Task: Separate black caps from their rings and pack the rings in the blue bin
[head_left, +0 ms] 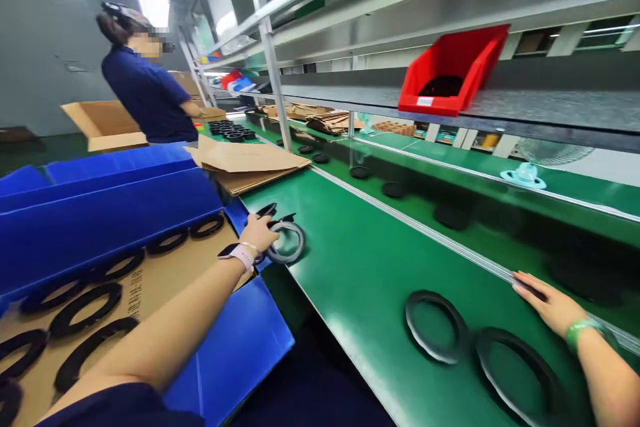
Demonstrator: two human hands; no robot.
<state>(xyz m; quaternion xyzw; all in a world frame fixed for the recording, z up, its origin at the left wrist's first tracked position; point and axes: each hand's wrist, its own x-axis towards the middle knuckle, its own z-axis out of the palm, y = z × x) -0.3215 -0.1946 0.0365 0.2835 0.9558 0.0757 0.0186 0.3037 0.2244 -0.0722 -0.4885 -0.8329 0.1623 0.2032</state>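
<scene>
Leftward, the fingers of the left hand (260,232) curl over the near rim of a grey ring (287,242), grasping it where it lies flat at the tabletop (360,267) edge, beside the corner of a blue box (100,213); the left arm stretches far out, a watch (236,254) on its wrist. Flat on the tabletop's far side, the right hand (547,303) rests with its fingers extended and released, their tips against a metal rail (425,230), wrist bent inward. Two black rings (435,325) lie flat just beside that hand, near the front edge. Between both hands the green surface is open. Being round, the grey ring has no long axis; its opening faces up. More black rings (90,303) lie on cardboard in the box.
</scene>
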